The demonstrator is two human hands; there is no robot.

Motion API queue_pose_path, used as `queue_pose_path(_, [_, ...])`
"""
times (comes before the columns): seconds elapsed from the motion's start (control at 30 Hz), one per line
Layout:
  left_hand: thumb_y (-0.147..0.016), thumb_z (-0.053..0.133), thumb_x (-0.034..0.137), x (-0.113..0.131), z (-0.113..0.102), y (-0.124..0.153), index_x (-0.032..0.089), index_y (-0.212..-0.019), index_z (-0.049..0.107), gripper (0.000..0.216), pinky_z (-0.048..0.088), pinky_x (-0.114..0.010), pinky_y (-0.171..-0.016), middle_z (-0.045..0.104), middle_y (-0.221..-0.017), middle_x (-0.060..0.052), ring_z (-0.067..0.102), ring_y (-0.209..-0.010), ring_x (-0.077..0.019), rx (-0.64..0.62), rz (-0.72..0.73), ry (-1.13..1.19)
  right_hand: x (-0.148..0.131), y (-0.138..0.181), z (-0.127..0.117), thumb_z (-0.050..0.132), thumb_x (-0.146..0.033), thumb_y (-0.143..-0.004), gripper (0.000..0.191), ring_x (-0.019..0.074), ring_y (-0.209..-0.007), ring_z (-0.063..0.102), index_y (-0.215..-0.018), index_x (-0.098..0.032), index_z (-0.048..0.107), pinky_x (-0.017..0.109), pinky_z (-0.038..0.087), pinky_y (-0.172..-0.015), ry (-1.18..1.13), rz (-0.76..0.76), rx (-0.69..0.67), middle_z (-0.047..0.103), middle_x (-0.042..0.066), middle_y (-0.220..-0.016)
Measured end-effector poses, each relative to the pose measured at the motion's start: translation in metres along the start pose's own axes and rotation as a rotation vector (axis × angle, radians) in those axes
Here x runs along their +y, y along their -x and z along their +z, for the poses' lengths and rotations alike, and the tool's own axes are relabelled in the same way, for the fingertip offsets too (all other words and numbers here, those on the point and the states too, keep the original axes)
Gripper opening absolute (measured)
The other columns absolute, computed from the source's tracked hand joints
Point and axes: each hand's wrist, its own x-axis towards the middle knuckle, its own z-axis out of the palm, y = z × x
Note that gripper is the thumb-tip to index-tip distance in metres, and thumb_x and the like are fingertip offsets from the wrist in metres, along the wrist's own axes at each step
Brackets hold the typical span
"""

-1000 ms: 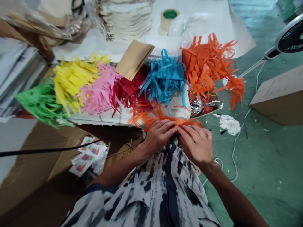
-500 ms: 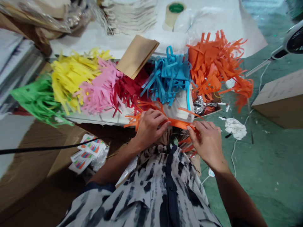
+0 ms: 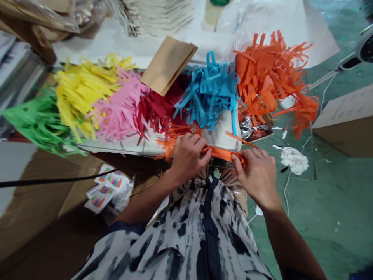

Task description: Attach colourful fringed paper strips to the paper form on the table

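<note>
Between my two hands, an orange paper tassel (image 3: 220,153) is stretched level just past the table's front edge. My left hand (image 3: 189,155) is closed on its left part, with loose orange fringe spreading beyond the fingers. My right hand (image 3: 256,167) pinches the other end, and a few strips stick out above it. Beyond my hands lie fringed paper bundles in a row: green (image 3: 37,120), yellow (image 3: 84,95), pink (image 3: 122,109), dark red (image 3: 163,107), blue (image 3: 211,91) and orange (image 3: 268,74). A folded brown paper piece (image 3: 169,64) rests over the dark red and pink ones.
A roll of tape (image 3: 214,15) and a stack of pale strips (image 3: 160,17) are at the back of the table. Printed cards (image 3: 107,186) lie in a cardboard box at lower left, under a black cable (image 3: 58,182). A fan (image 3: 355,58) and carton (image 3: 346,120) stand right.
Both hands keep hold of the orange tassel, and my right hand has shifted slightly. The loose strips below it have mostly gone from sight. The whole view has tilted a little.
</note>
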Motion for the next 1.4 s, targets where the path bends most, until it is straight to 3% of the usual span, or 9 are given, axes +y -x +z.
queue_pose_path(0.2, [-0.099,0.065,0.027,0.007,0.005,0.003,0.02,-0.108,0.068,0.012,0.046,-0.049,-0.096,0.072,-0.11,-0.01,0.061,-0.106,-0.0282,0.084,0.035,-0.076,-0.003,0.004,0.002,0.051,-0.047,-0.105,0.031,0.0276,-0.086,0.056,-0.093,-0.022,0.065,0.041,0.029,-0.074,0.046,0.013,0.073,0.071,0.009,-0.087])
queue_pose_path(0.33, [-0.105,0.056,0.018,0.007,0.007,0.004,0.031,-0.124,0.068,0.026,0.035,-0.053,-0.123,0.074,-0.123,0.0,0.062,-0.124,-0.0232,0.126,0.32,-0.056,0.004,0.017,-0.001,0.056,-0.042,-0.103,0.028,0.0335,-0.104,0.06,-0.116,-0.02,0.068,0.046,0.036,-0.084,0.11,0.104,0.236,0.074,0.014,-0.107])
queue_pose_path(0.43, [-0.107,0.053,0.019,0.009,0.007,0.001,0.03,-0.118,0.071,0.024,0.033,-0.052,-0.128,0.078,-0.113,0.003,0.067,-0.116,-0.0191,0.034,0.473,-0.027,0.006,0.029,-0.001,0.059,-0.025,-0.1,0.032,0.0327,-0.117,0.062,-0.131,-0.022,0.067,0.05,0.037,-0.099,0.091,-0.042,0.309,0.075,0.011,-0.126])
queue_pose_path(0.57, [-0.107,0.053,0.019,0.013,0.005,0.004,0.028,-0.121,0.071,0.025,0.037,-0.055,-0.127,0.079,-0.11,0.0,0.071,-0.11,-0.0191,-0.026,0.451,0.013,0.001,0.037,0.006,0.06,-0.015,-0.097,0.039,0.0251,-0.121,0.066,-0.132,-0.029,0.068,0.047,0.035,-0.111,-0.01,-0.295,0.274,0.079,0.001,-0.124])
queue_pose_path(0.7, [-0.105,0.053,0.015,-0.004,0.001,0.015,0.028,-0.123,0.071,0.029,0.034,-0.057,-0.13,0.08,-0.119,0.001,0.071,-0.112,-0.0199,0.043,0.467,0.0,0.004,0.036,0.01,0.06,-0.014,-0.095,0.036,0.0236,-0.118,0.069,-0.126,-0.029,0.072,0.047,0.035,-0.112,-0.056,-0.263,0.257,0.081,0.0,-0.121])
queue_pose_path(0.83, [-0.1,0.057,0.01,-0.033,-0.015,0.024,0.029,-0.102,0.073,0.025,0.023,-0.062,-0.133,0.081,-0.098,0.005,0.07,-0.109,-0.0191,0.207,0.364,-0.062,0.013,0.032,0.003,0.06,-0.018,-0.095,0.027,0.0255,-0.114,0.071,-0.117,-0.029,0.073,0.049,0.034,-0.112,-0.088,-0.277,0.222,0.082,-0.001,-0.117])
queue_pose_path(0.97, [-0.096,0.058,0.014,-0.027,-0.028,0.023,0.028,-0.092,0.071,0.02,0.034,-0.061,-0.125,0.077,-0.097,0.001,0.065,-0.111,-0.0222,0.35,0.243,-0.067,0.014,0.026,-0.003,0.06,-0.021,-0.095,0.021,0.0272,-0.114,0.069,-0.109,-0.03,0.072,0.049,0.033,-0.112,-0.084,-0.267,0.198,0.082,-0.001,-0.111])
queue_pose_path(1.2, [-0.104,0.054,0.018,0.014,0.007,-0.006,0.017,-0.108,0.071,0.018,0.057,-0.036,-0.093,0.076,-0.108,-0.008,0.066,-0.104,-0.0207,0.003,0.492,0.095,0.01,0.014,-0.01,0.062,-0.026,-0.098,0.022,0.0283,-0.119,0.064,-0.118,-0.026,0.072,0.05,0.03,-0.106,-0.035,-0.274,0.079,0.079,0.004,-0.119])
queue_pose_path(1.4, [-0.106,0.054,0.021,0.003,0.014,-0.013,0.017,-0.103,0.07,0.017,0.056,-0.033,-0.088,0.075,-0.103,-0.007,0.064,-0.097,-0.0195,0.029,0.462,0.15,0.019,0.007,-0.009,0.062,-0.032,-0.101,0.018,0.0263,-0.117,0.062,-0.116,-0.027,0.071,0.047,0.031,-0.102,-0.056,-0.289,0.063,0.077,0.003,-0.114])
